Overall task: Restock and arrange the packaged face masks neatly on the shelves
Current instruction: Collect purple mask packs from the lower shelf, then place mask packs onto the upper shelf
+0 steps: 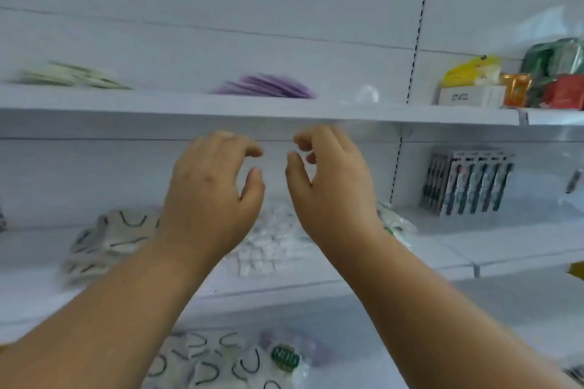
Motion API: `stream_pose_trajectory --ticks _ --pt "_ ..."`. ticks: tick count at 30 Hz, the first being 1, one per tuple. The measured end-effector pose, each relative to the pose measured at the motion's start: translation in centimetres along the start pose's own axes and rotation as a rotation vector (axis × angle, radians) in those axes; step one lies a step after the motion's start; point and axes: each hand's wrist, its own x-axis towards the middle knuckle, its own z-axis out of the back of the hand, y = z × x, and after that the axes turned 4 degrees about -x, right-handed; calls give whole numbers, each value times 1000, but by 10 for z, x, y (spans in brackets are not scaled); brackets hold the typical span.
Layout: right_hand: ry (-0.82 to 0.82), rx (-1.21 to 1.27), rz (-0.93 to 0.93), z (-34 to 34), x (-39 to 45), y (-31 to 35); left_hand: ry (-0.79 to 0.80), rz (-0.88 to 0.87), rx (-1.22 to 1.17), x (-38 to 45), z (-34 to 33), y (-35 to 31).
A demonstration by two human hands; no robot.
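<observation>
Both hands are raised in front of the shelving and hold nothing: the left hand [211,186] and right hand [328,180] hang side by side, just apart, fingers loosely curled and thumbs turned toward each other, as though ready to take a pack from both ends. They sit level with the front edge of the top shelf [252,114], between it and the middle shelf [442,249], so I judge they are reaching for, or coming away from, one of those two levels; the blur does not let me tell which. The masks lie in flat stacks: purple packs [268,87] fanned on the top shelf just above the hands, pale green packs [72,76] further left, white packs [271,246] on the middle shelf behind the wrists, patterned packs [110,240] beside them, and more patterned packs on the lower shelf [202,363]. The fanned, uneven stacks suggest straightening is still to do. Boxed goods [467,181] stand upright in the bay to the right, and bright packets [518,82] sit above them
</observation>
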Motion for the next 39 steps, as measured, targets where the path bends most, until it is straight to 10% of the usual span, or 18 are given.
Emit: stream_pose_trajectory --ticks 24,34,39 --pt "736 146 -401 -89 -325 -169 510 869 -98 -376 -166 -20" --pt "1157 99 -1055 -226 -388 -299 487 1435 -314 -445 -302 23" --pt "1093 299 -1591 -296 -416 -346 392 1628 -444 -480 -370 58"
